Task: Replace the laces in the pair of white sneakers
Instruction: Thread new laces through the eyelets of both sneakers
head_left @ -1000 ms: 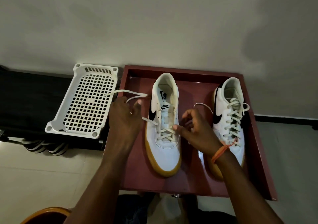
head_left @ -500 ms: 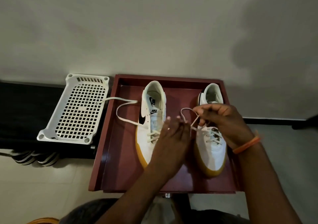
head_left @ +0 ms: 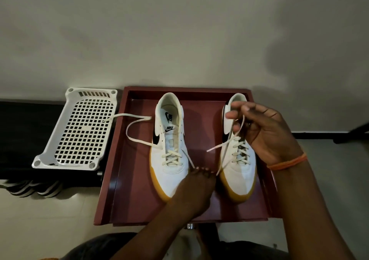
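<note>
The only view looks down from my head. A dark red tray (head_left: 127, 179) with raised walls sits against a pale, shadow-mottled wall (head_left: 179, 30); pale floor tiles (head_left: 40, 225) show at seven o'clock. At nine o'clock a white perforated basket (head_left: 79, 129) lies on a black surface (head_left: 26, 135), just beside the tray's left wall.

Bare tray floor stays open left of the sneakers and in the strip between them; the right sneaker (head_left: 237, 171) sits near the right wall.

Both sneakers are white with black swooshes and tan soles, toes toward me. The left sneaker (head_left: 171, 155) is laced only through its lower eyelets; its lace (head_left: 137, 120) loops out toward ten o'clock onto the basket.

My left hand (head_left: 197, 187) sits between the toes, fingertips pinching lace ends. My right hand (head_left: 265, 127), an orange band (head_left: 287, 162) on the wrist, is raised over the right sneaker's collar, fingers curled, pinching its lace (head_left: 235, 135) up.
</note>
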